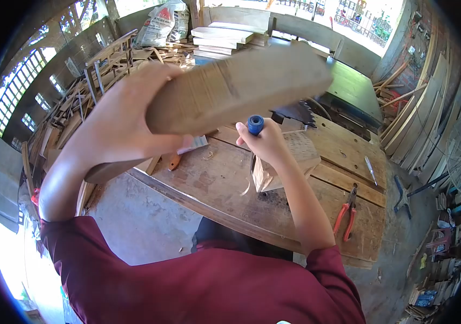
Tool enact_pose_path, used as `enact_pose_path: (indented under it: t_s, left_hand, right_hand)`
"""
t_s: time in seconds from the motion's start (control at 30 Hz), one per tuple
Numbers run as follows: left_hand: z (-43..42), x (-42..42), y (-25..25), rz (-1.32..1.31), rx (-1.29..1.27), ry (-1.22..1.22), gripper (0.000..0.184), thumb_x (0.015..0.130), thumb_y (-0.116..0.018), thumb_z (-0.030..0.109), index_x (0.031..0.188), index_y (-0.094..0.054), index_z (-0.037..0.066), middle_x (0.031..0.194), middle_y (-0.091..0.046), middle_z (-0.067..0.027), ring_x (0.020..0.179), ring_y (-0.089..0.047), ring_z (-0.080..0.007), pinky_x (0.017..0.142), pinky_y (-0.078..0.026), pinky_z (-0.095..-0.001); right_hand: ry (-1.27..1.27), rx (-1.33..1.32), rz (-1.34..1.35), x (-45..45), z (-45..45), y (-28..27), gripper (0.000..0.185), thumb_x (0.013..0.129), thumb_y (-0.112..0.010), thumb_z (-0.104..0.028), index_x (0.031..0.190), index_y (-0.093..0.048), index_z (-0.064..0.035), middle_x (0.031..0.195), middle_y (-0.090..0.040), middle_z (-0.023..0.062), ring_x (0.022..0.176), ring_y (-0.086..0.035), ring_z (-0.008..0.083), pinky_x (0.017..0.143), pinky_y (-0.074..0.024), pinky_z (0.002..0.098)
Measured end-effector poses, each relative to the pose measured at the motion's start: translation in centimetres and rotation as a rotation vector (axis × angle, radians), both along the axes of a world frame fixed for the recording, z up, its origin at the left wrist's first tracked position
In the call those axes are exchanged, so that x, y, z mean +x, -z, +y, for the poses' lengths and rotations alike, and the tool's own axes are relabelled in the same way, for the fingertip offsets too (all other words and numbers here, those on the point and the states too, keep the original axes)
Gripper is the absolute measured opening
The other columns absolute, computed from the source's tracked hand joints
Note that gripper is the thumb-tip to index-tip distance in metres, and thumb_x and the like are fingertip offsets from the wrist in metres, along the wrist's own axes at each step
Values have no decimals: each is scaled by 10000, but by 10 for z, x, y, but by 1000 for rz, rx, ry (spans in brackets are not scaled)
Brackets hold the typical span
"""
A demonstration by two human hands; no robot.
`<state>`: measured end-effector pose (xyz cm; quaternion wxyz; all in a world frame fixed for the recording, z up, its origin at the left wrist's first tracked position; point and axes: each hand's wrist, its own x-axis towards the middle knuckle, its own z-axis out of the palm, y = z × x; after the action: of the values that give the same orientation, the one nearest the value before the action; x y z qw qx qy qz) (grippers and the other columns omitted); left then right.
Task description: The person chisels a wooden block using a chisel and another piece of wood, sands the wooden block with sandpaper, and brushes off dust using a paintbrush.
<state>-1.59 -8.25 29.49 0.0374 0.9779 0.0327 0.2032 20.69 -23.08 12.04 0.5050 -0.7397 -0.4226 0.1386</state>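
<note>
My left hand (122,116) grips a thick wooden board (252,81), raised across the view and blurred by motion. Below its right end, my right hand (265,140) is wrapped around a blue-handled tool (256,124), held upright with the round handle end facing up; its lower part is hidden behind my fingers. Under that hand a block of wood (300,148) rests on the workbench (214,178), its near left side split and ragged. A curled shaving lies left of the block. Whether the tool touches the block cannot be seen.
Red-handled pliers (346,213) and a slim screwdriver-like tool (371,170) lie on the bench's right side. An orange wooden handle (174,162) lies at the left. Behind the block is a toothed saw blade (301,112). Stacked boards (219,40) stand farther back.
</note>
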Motion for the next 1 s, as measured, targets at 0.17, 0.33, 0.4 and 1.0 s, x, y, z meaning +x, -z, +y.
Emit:
enact_pose_path:
  t_s: [0.17,0.33,0.4,1.0]
  left_hand:
    - [14,-8,-9,-145,33,-174,854,665,-849,390,1360,-534,7,1266,-607,-175,1195,-589,-347,1068,-420,-424]
    - [67,-9,57,-92,-6,-419,836,684,-843,428,1334,-539,-1,1254,-607,-199,1173,-600,-355,1023,-460,-442]
    - [90,-9,100,-69,-8,-516,821,690,-832,457,1307,-549,-4,1247,-606,-201,1171,-605,-375,993,-487,-461]
    - [109,14,197,53,-186,-460,1133,719,-781,668,1506,-366,-32,1437,-485,-261,1371,-423,-424,1154,-339,-505]
  right_hand:
    - [-33,108,55,-5,-5,-8,293,966,-666,-283,785,-680,-53,635,-706,37,633,-663,138,667,-489,270]
    - [-31,446,57,-11,-13,-26,332,998,-645,-246,721,-613,-66,649,-703,27,578,-564,60,557,-410,262]
    - [4,526,115,-17,-19,-34,316,1009,-642,-225,737,-584,-77,667,-705,37,592,-543,31,552,-389,240]
    - [251,1128,45,-38,-58,-26,85,1051,-546,-110,979,-546,-65,769,-633,62,737,-618,142,644,-486,267]
